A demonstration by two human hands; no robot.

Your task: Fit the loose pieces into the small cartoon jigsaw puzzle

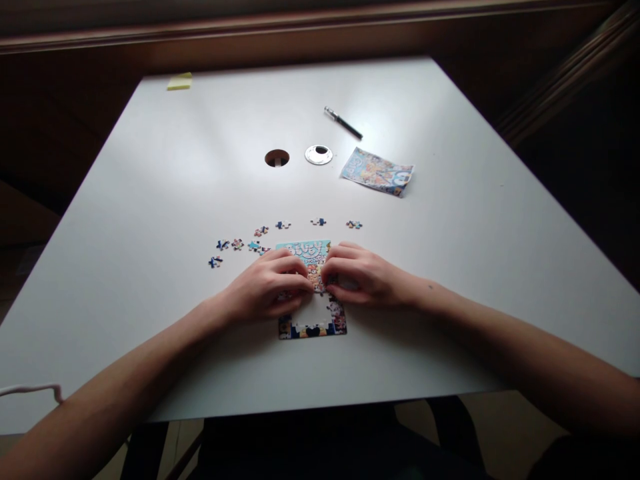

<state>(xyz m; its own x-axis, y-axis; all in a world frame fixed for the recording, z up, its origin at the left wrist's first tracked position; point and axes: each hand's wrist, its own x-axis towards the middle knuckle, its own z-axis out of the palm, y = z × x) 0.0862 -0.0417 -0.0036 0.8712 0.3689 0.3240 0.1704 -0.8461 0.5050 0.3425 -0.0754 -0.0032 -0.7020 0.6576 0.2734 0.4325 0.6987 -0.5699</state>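
A colourful jigsaw puzzle (313, 251) lies near the table's front edge, its top part joined and its lower middle showing bare white inside a border. My left hand (270, 283) rests over the puzzle's left side with its fingers bent, the tips at the inner edge of the joined part. From the right, my right hand (363, 273) reaches over the other side, fingers curled, close to the left fingertips. Whatever the fingertips hold, if anything, is hidden. Loose pieces (237, 245) lie to the left of the puzzle, and a few (318, 221) lie just behind it.
Behind the puzzle on the white table (150, 193) are a round hole (277, 158), a metal disc (319, 155), a printed picture sheet (379, 171) and a black pen (343, 123). A yellow note (179, 81) is at the far left corner; a white cable (33, 388) is at the near left.
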